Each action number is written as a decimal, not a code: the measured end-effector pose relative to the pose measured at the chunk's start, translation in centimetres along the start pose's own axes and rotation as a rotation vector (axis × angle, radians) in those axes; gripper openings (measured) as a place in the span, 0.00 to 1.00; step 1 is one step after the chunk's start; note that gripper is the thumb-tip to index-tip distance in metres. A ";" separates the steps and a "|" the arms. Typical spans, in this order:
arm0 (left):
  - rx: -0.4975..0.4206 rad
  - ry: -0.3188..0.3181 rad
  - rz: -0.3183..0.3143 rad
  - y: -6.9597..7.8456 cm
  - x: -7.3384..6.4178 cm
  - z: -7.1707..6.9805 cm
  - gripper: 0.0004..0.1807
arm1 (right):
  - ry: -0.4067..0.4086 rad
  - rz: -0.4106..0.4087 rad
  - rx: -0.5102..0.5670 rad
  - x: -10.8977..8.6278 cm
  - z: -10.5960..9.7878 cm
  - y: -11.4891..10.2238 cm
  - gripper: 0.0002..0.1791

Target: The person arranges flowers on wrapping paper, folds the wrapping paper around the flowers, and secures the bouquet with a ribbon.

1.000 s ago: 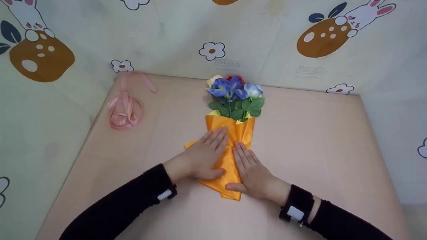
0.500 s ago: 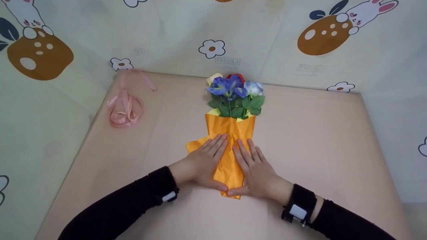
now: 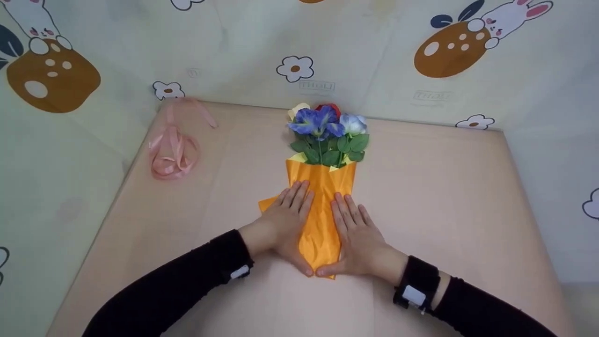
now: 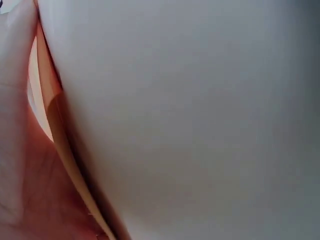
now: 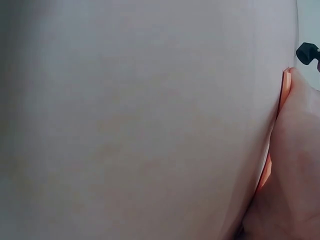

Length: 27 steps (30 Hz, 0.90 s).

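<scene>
A bouquet of flowers [image 3: 318,124] in blue, pale blue, red and cream, with green leaves, lies on the table with its heads toward the back wall. Orange wrapping paper [image 3: 322,224] is folded round its stems, and a flap sticks out at the left. My left hand [image 3: 286,224] rests flat on the paper's left side, fingers straight and pointing away from me. On the right side my right hand [image 3: 358,238] presses the paper with extended fingers. The two thumb tips almost meet at the bottom end. Both wrist views show a palm close against the orange paper's edge [image 4: 67,145].
A loosely coiled pink ribbon [image 3: 173,157] lies at the table's back left, one end reaching the rear edge. The pale pink table [image 3: 444,196] is bordered by a cloth wall [image 3: 365,51] printed with rabbits and flowers.
My left hand has slid left to the paper's edge, its thumb moving down toward the bottom end. My right hand has shifted slightly outward, with its fingers reaching a bit farther up.
</scene>
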<state>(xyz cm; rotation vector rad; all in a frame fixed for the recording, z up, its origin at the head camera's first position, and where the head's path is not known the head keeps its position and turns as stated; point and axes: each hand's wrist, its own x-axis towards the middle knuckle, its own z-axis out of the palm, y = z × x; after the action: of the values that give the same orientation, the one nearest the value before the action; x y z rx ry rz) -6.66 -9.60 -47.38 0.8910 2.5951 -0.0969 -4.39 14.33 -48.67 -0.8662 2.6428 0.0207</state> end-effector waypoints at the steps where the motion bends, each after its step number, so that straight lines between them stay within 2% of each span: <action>1: -0.001 -0.004 0.004 -0.2 0.1 -0.2 0.97 | 0.000 0.001 0.003 0.0 0.0 0.0 0.88; 4: -0.014 -0.007 -0.009 -0.9 0.5 -0.6 0.97 | 0.005 0.005 -0.008 0.0 -0.1 0.1 0.88; 8: -0.077 -0.006 -0.069 -2.2 1.4 -1.2 0.94 | 0.006 0.008 -0.050 0.0 -0.2 0.1 0.88; 13: -0.148 -0.027 -0.132 -3.9 2.6 -2.0 0.88 | -0.035 0.023 -0.079 0.1 -0.4 -0.2 0.89; 19: -0.133 -0.013 -0.190 -5.4 3.4 -2.6 0.88 | -0.056 0.035 -0.064 0.4 -0.8 -0.6 0.89; 23: -0.044 0.054 -0.187 -4.3 2.7 -2.4 0.82 | -0.054 0.041 -0.063 0.4 -0.8 -0.5 0.89; 25: -0.018 0.108 -0.144 -3.0 2.0 -2.2 0.74 | -0.052 0.038 -0.061 0.3 -0.7 -0.5 0.89; 27: -0.029 0.126 -0.068 -1.4 1.2 -2.1 0.66 | -0.049 0.033 -0.060 0.2 -0.4 -0.4 0.88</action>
<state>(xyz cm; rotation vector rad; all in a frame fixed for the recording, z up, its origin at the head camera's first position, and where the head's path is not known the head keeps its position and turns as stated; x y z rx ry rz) -9.09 -9.63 -46.00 0.8239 2.7369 -0.0218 -4.42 13.87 -48.31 -0.8310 2.6223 0.1289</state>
